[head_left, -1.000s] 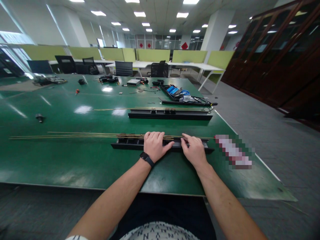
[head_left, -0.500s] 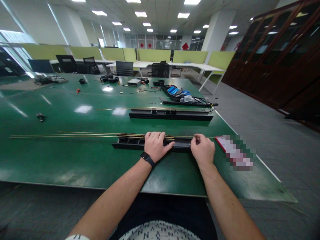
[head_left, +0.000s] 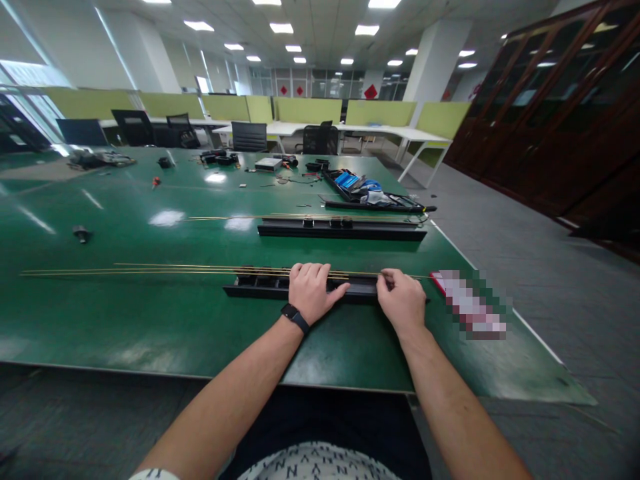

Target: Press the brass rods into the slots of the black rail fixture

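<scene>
My left hand (head_left: pixel 313 293) lies across a long black rail (head_left: pixel 260 292), its fingers bent over the far side and its thumb stretched to the right. Under it pass several thin brass-coloured rods (head_left: pixel 175 269), which run along the rail and stick out far past its left end. Nearer the rail's right end, my right hand (head_left: pixel 403 300) pinches one thin brass-coloured rod (head_left: pixel 419 276) between thumb and index finger. That rod shows again right of the hand, reaching towards a red-edged, blurred-out item (head_left: pixel 465 300). The fingertips of my left hand are hidden.
A second black rail (head_left: pixel 345 231) with rods lies farther back on the green table (head_left: pixel 150 333). Behind it stands a black tray (head_left: pixel 345 190) holding blue and clear packets. Small parts and a white box (head_left: pixel 269 164) lie at the far side; a small dark fitting (head_left: pixel 81 234) sits left.
My right hand has slid slightly left along the rail, and more of the rod shows to its right. My left hand has stayed in place.
</scene>
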A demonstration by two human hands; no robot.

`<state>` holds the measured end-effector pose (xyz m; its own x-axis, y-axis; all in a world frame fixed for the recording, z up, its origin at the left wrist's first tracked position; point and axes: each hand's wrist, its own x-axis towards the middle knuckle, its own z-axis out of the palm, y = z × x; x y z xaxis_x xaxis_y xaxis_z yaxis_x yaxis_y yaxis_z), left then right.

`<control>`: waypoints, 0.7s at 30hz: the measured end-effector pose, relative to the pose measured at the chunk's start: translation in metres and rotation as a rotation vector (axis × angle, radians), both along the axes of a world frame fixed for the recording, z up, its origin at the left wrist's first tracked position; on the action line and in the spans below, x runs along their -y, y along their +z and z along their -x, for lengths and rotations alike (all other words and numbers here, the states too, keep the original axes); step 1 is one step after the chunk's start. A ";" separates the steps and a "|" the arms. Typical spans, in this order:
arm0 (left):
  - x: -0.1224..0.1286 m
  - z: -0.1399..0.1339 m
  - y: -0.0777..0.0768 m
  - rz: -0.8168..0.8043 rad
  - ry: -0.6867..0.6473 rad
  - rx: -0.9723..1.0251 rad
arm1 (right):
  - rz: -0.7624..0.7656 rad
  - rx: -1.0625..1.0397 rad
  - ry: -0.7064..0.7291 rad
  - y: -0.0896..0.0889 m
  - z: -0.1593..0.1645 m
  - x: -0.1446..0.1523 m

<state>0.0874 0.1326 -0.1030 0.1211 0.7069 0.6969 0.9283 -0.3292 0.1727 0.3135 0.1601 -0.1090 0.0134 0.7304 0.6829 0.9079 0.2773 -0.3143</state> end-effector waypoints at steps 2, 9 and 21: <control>0.000 0.000 0.000 0.001 0.000 -0.004 | -0.028 0.041 0.095 0.000 0.003 0.002; 0.000 0.000 -0.001 0.002 -0.003 -0.009 | -0.055 0.060 0.161 0.000 0.008 0.005; 0.000 0.000 -0.001 0.008 -0.007 0.000 | -0.022 0.053 0.293 -0.001 0.011 0.007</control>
<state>0.0875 0.1329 -0.1038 0.1256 0.7116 0.6913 0.9260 -0.3341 0.1756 0.3021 0.1535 -0.1100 -0.2317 0.6827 0.6930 0.8033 0.5360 -0.2595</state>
